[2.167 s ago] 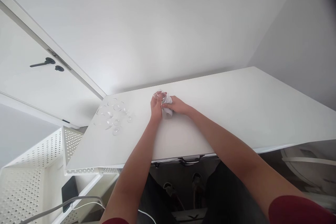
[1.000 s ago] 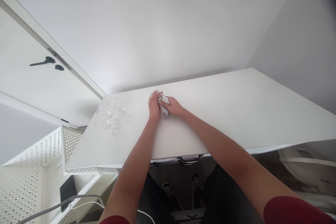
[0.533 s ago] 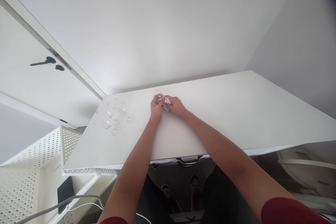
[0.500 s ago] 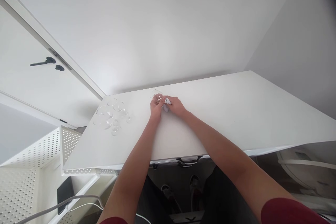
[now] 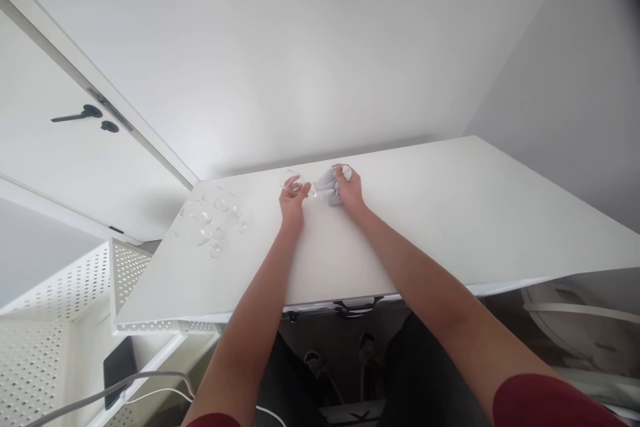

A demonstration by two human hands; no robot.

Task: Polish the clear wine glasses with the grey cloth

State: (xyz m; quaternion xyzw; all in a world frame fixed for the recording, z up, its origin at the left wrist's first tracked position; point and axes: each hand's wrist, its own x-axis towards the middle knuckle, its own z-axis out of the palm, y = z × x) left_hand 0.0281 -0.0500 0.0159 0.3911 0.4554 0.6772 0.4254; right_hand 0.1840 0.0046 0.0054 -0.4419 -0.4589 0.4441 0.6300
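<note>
My left hand (image 5: 293,200) is closed around the bowl of a clear wine glass (image 5: 290,178), which lies tilted with its stem side toward the right. A bunched light grey cloth (image 5: 328,180) is gripped in my right hand (image 5: 349,187), just right of the glass's stem end. Part of the cloth hangs from the fingers; whether it touches the glass I cannot tell. To the left, several clear stemmed glasses (image 5: 205,213) stand close together on the white tabletop (image 5: 425,213); their outlines overlap and are faint.
A white wall (image 5: 320,67) rises behind the table. At left are a door with a black handle (image 5: 80,113) and a white perforated panel (image 5: 127,267). Below the left edge, a dark tablet-like panel (image 5: 119,370) and a grey cable (image 5: 115,388) show. A black handle (image 5: 357,307) sits under the front edge.
My right hand with the cloth has moved right, away from my left hand, uncovering the glass's stem end. My left hand has shifted slightly left, still holding the glass.
</note>
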